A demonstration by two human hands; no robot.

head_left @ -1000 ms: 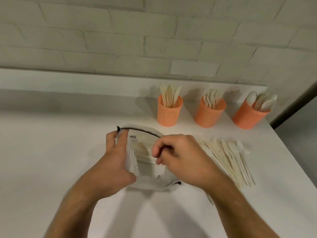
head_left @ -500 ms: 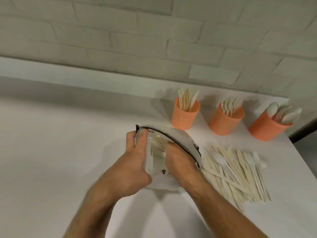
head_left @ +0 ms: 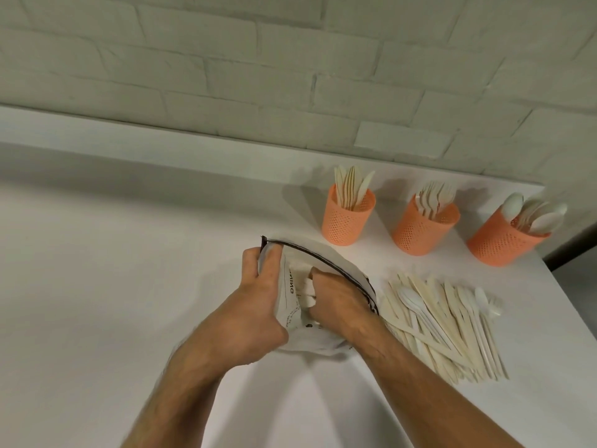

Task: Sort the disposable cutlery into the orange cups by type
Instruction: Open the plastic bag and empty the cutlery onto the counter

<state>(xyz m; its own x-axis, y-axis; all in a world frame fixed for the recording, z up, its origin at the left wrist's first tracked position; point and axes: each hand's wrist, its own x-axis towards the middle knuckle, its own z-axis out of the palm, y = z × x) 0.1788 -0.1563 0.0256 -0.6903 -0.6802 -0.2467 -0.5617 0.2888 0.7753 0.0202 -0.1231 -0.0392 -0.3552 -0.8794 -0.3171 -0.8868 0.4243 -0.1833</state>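
Observation:
A white plastic bag point(head_left: 329, 263) with a dark zip rim lies open on the table. My left hand point(head_left: 255, 305) grips its left edge. My right hand point(head_left: 339, 302) is inside the bag, fingers curled round a bundle of pale cutlery point(head_left: 307, 291). To the right lies a loose pile of cutlery point(head_left: 445, 324), wooden pieces with white spoons among them. Three orange cups stand at the back: the left cup point(head_left: 347, 218) holds knives, the middle cup point(head_left: 423, 227) forks, the right cup point(head_left: 504, 239) spoons.
The white table point(head_left: 113, 302) runs against a white brick wall point(head_left: 290, 66) with a low ledge. The table's right edge point(head_left: 568, 305) passes close to the spoon cup and the pile.
My right hand has gone from the bag's mouth down into the bag and closed on cutlery. The view has shifted left and down; my left hand keeps its grip.

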